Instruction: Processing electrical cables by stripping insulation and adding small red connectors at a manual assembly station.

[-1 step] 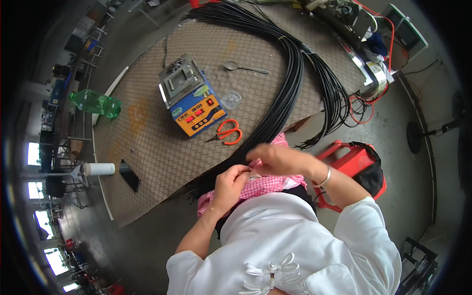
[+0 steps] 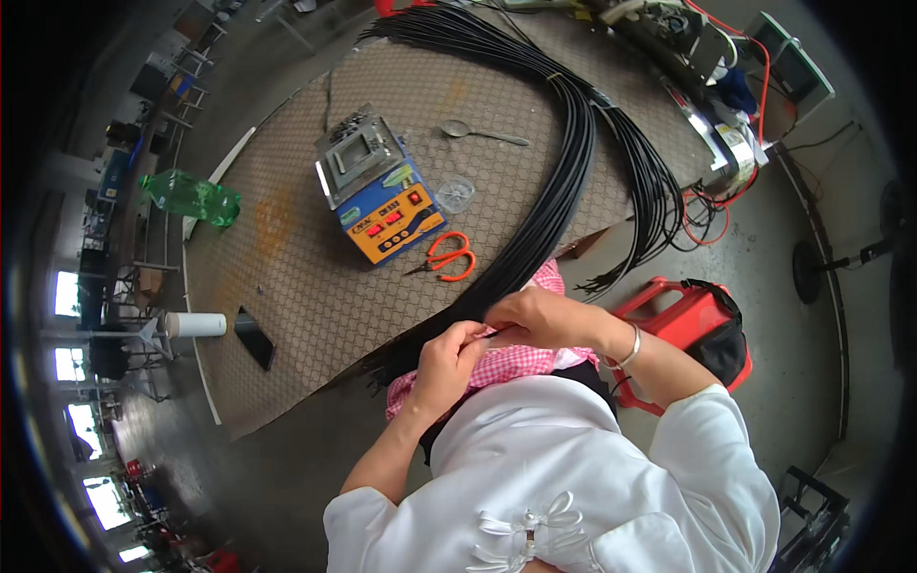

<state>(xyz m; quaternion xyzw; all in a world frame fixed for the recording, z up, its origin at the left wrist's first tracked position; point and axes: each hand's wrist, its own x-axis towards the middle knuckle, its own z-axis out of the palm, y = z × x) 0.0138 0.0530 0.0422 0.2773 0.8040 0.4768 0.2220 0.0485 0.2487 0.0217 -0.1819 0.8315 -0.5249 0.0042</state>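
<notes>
Close together over my lap, at the table's near edge, both hands have their fingers pinched. My left hand [image 2: 449, 363] is closed with thumb and forefinger meeting at a short dark bit that looks like the end of a black cable. My right hand [image 2: 537, 317], with a bangle on its wrist, is closed around the same spot, and its fingertips are partly hidden. Just beyond them a thick bundle of black cables [image 2: 564, 181] curves across the table. Orange-handled scissors [image 2: 449, 258] lie left of the bundle. A pink checked cloth [image 2: 516, 363] covers my lap below the hands.
A blue and orange solder pot [image 2: 382, 201] stands on the patterned table [image 2: 306, 286]. Near it are a clear round dish [image 2: 455, 195] and a spoon [image 2: 482, 134]. A green bottle [image 2: 191, 198], white cup [image 2: 196, 326] and phone [image 2: 254, 339] sit left. A red stool [image 2: 669, 325] is right.
My right hand, blurred and slightly higher before, has come down to my left fingertips and is steadier. My left hand stays nearly in place. The view has shifted slightly.
</notes>
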